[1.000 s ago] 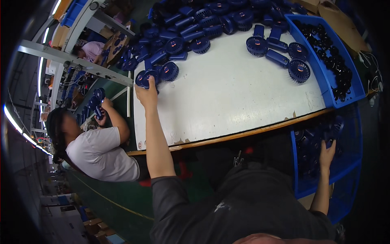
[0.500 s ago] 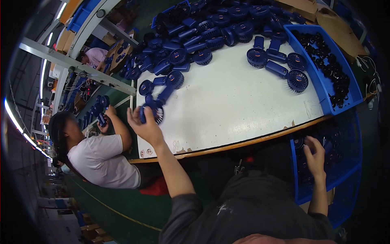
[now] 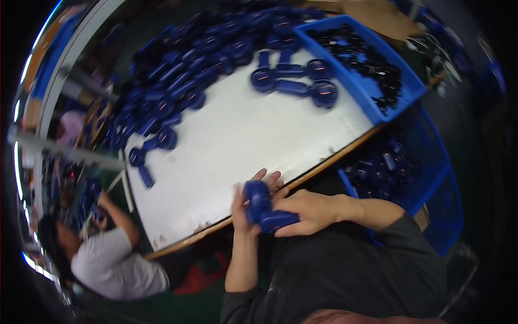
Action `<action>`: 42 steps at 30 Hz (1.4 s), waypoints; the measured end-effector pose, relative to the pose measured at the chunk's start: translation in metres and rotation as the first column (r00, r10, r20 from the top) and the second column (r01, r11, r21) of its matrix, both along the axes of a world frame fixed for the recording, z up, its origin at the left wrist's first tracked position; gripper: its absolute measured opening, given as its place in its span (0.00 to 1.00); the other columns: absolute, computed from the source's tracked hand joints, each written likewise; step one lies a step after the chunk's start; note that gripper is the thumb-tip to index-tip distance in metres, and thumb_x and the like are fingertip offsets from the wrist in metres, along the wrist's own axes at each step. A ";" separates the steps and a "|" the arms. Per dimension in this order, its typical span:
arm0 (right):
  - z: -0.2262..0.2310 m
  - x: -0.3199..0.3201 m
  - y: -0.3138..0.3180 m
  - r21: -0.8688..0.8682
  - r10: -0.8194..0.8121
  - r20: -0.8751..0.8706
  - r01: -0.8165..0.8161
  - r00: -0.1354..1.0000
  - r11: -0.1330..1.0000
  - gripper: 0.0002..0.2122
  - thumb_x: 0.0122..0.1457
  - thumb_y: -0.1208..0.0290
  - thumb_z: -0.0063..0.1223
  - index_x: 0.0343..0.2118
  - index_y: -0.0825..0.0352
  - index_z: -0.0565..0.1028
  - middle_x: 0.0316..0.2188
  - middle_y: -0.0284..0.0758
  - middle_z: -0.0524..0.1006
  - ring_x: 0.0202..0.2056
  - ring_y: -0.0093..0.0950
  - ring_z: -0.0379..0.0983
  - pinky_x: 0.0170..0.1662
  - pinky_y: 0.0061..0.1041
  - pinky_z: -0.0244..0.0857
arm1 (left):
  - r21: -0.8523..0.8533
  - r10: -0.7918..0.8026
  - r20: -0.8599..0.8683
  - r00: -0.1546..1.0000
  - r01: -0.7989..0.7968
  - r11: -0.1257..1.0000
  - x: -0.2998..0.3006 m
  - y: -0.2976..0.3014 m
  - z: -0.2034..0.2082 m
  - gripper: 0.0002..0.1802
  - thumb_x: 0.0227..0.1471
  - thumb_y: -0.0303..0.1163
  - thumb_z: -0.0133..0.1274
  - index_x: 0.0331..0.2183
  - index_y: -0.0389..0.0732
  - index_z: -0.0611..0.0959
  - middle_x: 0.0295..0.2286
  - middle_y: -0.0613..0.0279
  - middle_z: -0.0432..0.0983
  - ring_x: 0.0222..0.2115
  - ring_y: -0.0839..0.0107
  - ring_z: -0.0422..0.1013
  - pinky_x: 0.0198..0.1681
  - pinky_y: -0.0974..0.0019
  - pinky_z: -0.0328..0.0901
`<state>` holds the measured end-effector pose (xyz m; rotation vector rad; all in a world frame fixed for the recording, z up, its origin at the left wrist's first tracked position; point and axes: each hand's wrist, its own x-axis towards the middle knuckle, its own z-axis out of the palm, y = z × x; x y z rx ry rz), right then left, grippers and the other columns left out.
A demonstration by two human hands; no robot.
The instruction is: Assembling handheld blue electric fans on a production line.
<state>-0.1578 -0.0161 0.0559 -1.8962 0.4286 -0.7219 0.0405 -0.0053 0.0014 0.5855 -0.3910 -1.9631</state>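
Both my hands meet at the near edge of the white table (image 3: 243, 140), holding a dark blue hand-held fan (image 3: 263, 206) between them. My left hand (image 3: 245, 208) grips its round head from the left, fingers stretched up behind it. My right hand (image 3: 307, 210) closes over the fan's handle from the right. A large heap of the same blue fans (image 3: 183, 81) lies along the table's far side, with several more fans (image 3: 294, 83) laid out near the back right.
A blue bin (image 3: 377, 105) of small black parts sits on the table's right end. A lower blue crate (image 3: 431, 178) with dark parts stands to my right. Another person in a white shirt (image 3: 108, 264) works at the left, beside metal rack bars (image 3: 65, 151).
My left hand drew back from the fan pile to the table's near edge with a fan. My right hand came up from the lower crate and joined it on the fan. The view tilted.
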 end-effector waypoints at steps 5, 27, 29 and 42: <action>0.036 -0.034 -0.040 0.145 0.159 -0.487 -0.100 0.859 0.984 0.19 0.62 0.57 0.52 0.43 0.71 0.72 0.35 0.50 0.78 0.39 0.50 0.75 0.42 0.41 0.69 | -0.246 -0.041 0.054 0.998 0.053 0.968 -0.050 0.016 0.004 0.50 0.50 0.53 0.61 0.64 0.37 0.58 0.65 0.45 0.47 0.65 0.48 0.47 0.68 0.47 0.44; 0.014 -0.147 -0.178 -0.604 -0.895 -0.154 0.677 0.420 0.421 0.08 0.54 0.81 0.49 0.36 0.71 0.76 0.30 0.47 0.79 0.35 0.44 0.77 0.38 0.34 0.70 | -0.237 0.245 0.664 0.706 -0.112 0.965 -0.029 0.012 0.006 0.17 0.51 0.20 0.60 0.44 0.33 0.75 0.35 0.56 0.77 0.34 0.69 0.76 0.37 0.65 0.75; -0.010 -0.082 -0.121 -0.666 -0.717 -0.045 0.514 0.696 0.541 0.10 0.48 0.83 0.53 0.36 0.69 0.76 0.29 0.45 0.76 0.33 0.42 0.75 0.38 0.36 0.70 | -0.382 0.385 0.713 0.586 -0.136 0.914 -0.046 0.005 0.002 0.18 0.50 0.20 0.61 0.44 0.33 0.76 0.35 0.58 0.77 0.35 0.71 0.76 0.37 0.69 0.73; 0.000 0.004 -0.040 0.158 -0.250 -0.091 0.262 0.964 0.952 0.08 0.57 0.74 0.60 0.37 0.72 0.77 0.29 0.37 0.78 0.29 0.26 0.75 0.33 0.25 0.69 | -0.126 0.153 0.570 0.807 -0.099 0.987 -0.012 0.011 0.014 0.13 0.53 0.21 0.56 0.42 0.30 0.76 0.31 0.58 0.77 0.26 0.71 0.77 0.26 0.69 0.75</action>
